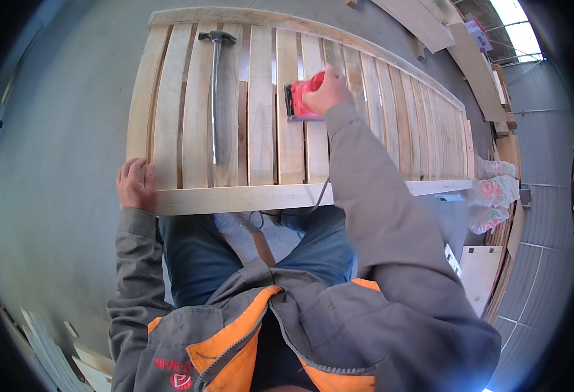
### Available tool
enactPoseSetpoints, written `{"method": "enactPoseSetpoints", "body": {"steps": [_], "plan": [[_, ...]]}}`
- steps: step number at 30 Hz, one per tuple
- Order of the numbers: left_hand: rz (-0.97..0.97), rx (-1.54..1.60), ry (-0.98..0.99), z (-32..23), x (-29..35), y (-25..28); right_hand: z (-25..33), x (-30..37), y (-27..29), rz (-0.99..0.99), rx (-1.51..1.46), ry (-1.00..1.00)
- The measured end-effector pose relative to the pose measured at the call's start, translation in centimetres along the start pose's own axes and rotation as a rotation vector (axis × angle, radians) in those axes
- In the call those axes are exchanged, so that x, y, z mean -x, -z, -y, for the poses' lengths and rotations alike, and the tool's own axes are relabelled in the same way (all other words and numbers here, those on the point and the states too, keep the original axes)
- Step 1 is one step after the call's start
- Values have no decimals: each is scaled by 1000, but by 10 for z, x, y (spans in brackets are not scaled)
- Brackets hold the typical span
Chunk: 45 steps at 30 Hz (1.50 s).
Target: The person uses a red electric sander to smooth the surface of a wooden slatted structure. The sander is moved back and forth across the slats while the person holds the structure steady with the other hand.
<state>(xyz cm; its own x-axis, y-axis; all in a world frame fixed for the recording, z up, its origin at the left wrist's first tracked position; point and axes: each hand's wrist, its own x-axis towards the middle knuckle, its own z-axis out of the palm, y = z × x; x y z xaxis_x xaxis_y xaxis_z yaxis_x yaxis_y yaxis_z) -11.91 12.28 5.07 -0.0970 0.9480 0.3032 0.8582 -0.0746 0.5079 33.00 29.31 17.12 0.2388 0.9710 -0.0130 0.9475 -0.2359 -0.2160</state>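
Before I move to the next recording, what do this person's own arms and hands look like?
The left hand and right hand are bare, without gloves. The left sleeve and right sleeve are long, creased grey cloth reaching the wrists, part of a grey work jacket with orange panels on its front.

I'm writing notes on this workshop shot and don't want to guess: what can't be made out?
All in the head view:
Underside of the red sander: faces the slats, hidden by its own body.
Palm of the right hand: hidden by the back of that hand.
Upper end of the cord: behind the right sleeve.
Palm of the left hand: turned away, hidden by the hand's back.
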Motion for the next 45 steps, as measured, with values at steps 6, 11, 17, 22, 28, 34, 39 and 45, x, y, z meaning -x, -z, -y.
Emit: {"method": "enactPoseSetpoints", "body": {"steps": [6,11,17,22,28,34,39,45], "plan": [[-1,1,-7,1,-1,2,-25,70,8,34,-66,-84],[2,-98,29,6,10,12,-9,92,11,101,-85,-71],[54,-132,42,-9,8,15,5,18,1,36,-50,-44],[44,-139,47,-12,6,18,31,-48,-1,20,-26,-60],[41,-125,57,-15,4,17,38,-138,-4,5,28,-70],[53,-109,71,-15,3,19,46,-183,-2,9,90,-82],[81,-126,94,-16,3,22,43,-212,-2,0,68,-55],[39,-106,89,-19,3,24,31,-182,-1,42,57,16]]}}
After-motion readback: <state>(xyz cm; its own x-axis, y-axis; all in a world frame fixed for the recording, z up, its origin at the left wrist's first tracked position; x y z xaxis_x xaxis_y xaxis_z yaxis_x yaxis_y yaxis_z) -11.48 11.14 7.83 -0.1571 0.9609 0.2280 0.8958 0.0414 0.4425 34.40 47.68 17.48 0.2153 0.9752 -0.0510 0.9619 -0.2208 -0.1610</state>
